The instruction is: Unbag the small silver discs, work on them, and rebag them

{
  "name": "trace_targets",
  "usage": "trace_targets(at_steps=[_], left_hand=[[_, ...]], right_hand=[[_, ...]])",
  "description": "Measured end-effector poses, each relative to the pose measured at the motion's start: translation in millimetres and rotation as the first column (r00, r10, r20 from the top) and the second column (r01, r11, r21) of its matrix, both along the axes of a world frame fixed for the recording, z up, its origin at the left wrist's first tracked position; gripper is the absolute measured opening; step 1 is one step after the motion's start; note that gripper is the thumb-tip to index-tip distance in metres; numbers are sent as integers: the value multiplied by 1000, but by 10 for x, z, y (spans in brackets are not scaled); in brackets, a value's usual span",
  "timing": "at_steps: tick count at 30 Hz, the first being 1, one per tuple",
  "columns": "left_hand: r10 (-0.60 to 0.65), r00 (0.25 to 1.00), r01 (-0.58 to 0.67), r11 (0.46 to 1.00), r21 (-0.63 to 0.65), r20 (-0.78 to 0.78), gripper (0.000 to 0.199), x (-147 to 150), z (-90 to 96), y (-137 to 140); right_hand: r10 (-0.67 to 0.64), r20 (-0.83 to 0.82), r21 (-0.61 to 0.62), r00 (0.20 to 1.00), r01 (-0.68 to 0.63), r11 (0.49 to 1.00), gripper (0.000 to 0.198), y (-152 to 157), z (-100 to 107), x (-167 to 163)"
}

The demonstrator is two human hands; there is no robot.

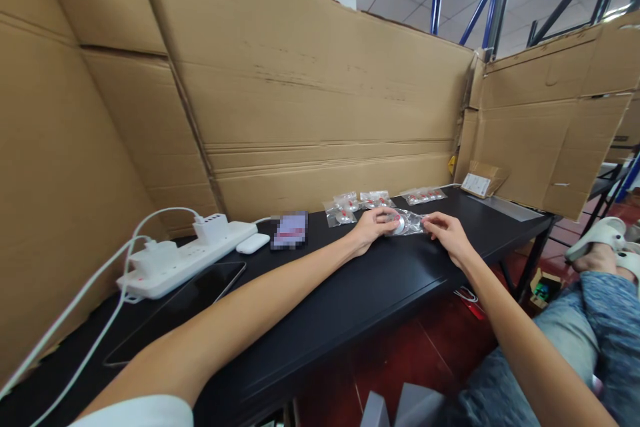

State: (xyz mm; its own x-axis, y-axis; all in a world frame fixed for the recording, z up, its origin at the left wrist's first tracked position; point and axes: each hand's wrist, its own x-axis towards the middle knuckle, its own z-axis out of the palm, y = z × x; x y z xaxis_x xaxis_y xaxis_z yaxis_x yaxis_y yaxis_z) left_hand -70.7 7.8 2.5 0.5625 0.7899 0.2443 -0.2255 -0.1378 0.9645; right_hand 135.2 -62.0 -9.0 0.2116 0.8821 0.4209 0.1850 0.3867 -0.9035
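Note:
Between my two hands, just over the black table [340, 293], is a small clear plastic bag [414, 223] with a round white item showing at its left end. My left hand [373, 230] is closed on that end, fingers around the round item. At the bag's right end my right hand [447, 232] pinches the plastic between thumb and fingers. What the round item is cannot be made out. Behind my left hand lie similar clear bags [343, 213] with small red marks, and more such bags [424, 196] sit farther right along the cardboard wall.
On the left are a white power strip [187, 257] with plugs and cables, a white earbud case [253, 243], a phone [290, 230] and a dark tablet [185, 307]. A brown labelled package [483, 180] lies at the far right. Cardboard panels [320, 80] enclose the table's back and sides.

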Motion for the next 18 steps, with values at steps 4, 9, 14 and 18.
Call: trace_targets(at_steps=[4,9,14,18], left_hand=[[-93,996,93,995,-33,-4,38,-29,33,-16],[-115,992,115,993,-3,-60,38,-35,51,-47],[-42,990,54,995,88,-137,35,4,29,-56],[-47,983,78,982,171,-179,35,33,17,-63]], right_hand=[[115,-5,18,993,-115,993,30,-65,58,-20],[122,89,-59,989,-117,991,31,-77,66,-43],[147,175,-83,973,-134,988,32,-109,78,-63],[164,203,-76,965,-151,986,35,-112,63,-50]])
